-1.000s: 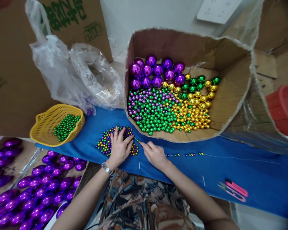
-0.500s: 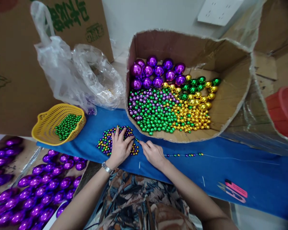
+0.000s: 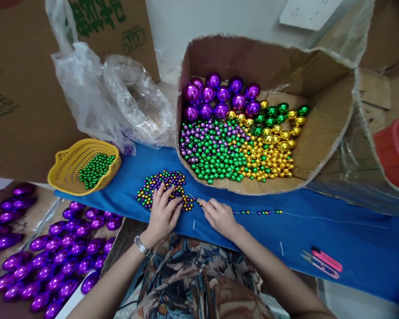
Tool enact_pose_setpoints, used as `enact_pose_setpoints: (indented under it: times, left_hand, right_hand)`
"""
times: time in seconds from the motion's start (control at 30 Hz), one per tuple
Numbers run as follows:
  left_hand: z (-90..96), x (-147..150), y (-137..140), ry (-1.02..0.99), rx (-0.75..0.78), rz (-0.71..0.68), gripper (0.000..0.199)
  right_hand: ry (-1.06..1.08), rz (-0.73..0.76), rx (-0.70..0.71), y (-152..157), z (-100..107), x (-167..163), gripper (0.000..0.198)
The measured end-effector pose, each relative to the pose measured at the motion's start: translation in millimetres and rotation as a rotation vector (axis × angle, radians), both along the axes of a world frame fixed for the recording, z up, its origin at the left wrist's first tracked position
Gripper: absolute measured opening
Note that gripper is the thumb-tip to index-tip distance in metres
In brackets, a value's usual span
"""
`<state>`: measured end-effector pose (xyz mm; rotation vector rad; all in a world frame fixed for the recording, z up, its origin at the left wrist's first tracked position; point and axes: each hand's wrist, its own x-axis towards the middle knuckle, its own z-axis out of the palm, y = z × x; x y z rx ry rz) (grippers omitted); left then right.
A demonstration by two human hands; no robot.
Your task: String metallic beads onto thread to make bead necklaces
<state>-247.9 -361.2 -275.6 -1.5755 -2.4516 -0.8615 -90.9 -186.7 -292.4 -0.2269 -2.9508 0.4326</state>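
Note:
A pile of small purple, green and gold beads (image 3: 161,179) lies on the blue cloth (image 3: 252,248). My left hand (image 3: 163,210) rests over its near side with fingers spread, touching beads; I see nothing gripped. To its right, my right hand (image 3: 219,217) pinches a thin needle (image 3: 192,195) whose tip points left toward the pile. A dark or green bead or so shows at the fingertips, too small to be sure. From behind that hand, a thread with beads strung on it (image 3: 261,213) runs right across the cloth, its far part bare.
A cut-open cardboard box (image 3: 326,115) holds loose beads and large balls. At left stands a yellow basket (image 3: 61,170) of green beads (image 3: 96,170). Pink-handled scissors (image 3: 322,266) and a pink-and-black item (image 3: 327,258) lie right. Purple balls (image 3: 66,254) fill the lower left; plastic bags (image 3: 83,88) stand behind.
My left hand has drawn slightly back toward me over the pile. My right hand has shifted a little right and nearer, apart from the left fingers, and the needle tip now shows bare.

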Motion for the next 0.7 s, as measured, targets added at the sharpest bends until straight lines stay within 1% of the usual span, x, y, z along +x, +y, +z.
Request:
enact_pose_setpoints:
  times: [0.17,0.3,0.5,0.6,0.7]
  left_hand:
    - [0.0,17,-2,0.066,-0.086,-0.129,0.028]
    - [0.2,19,-2,0.082,-0.152,-0.171,0.032]
    - [1.0,15,-9,0.108,-0.148,-0.116,0.022]
    - [0.7,14,-10,0.083,-0.103,-0.097,0.019]
    - [1.3,12,-5,0.069,-0.072,-0.049,0.022]
  right_hand:
    - [-0.035,0.004,-0.007,-4,1,7,0.038]
    - [-0.044,0.022,-0.004,-9,3,8,0.037]
    - [-0.054,0.027,0.001,-11,5,7,0.037]
    - [-0.059,0.021,-0.003,-10,5,8,0.037]
    - [-0.067,0.016,-0.006,-9,6,9,0.038]
